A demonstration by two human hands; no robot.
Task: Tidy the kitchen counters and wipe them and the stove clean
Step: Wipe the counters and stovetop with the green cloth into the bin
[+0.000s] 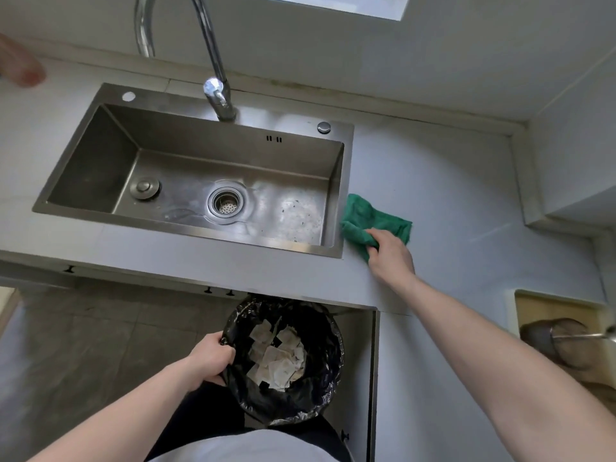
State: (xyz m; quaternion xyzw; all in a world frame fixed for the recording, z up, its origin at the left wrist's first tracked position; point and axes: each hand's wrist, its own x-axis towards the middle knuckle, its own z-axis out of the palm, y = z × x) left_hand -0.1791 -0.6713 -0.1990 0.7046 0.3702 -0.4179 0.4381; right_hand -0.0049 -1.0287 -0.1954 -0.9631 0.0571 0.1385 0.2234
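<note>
Cloth (373, 220), bunched under the right hand (390, 253), lies on the bench (450, 181) beside the sink (346, 195), seemingly to sweep crumbs off the edge; the left hand (210, 360) grips the bin (320, 391) rim below, likely to catch them.

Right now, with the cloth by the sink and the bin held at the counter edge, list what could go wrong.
1. The right hand holds the green cloth right beside the sink rim; a sweep could push crumbs into the basin rather than the bin.
2. The left hand grips only the bin at its bag-covered rim; that one-handed grip might slip and spill the paper scraps.
</note>
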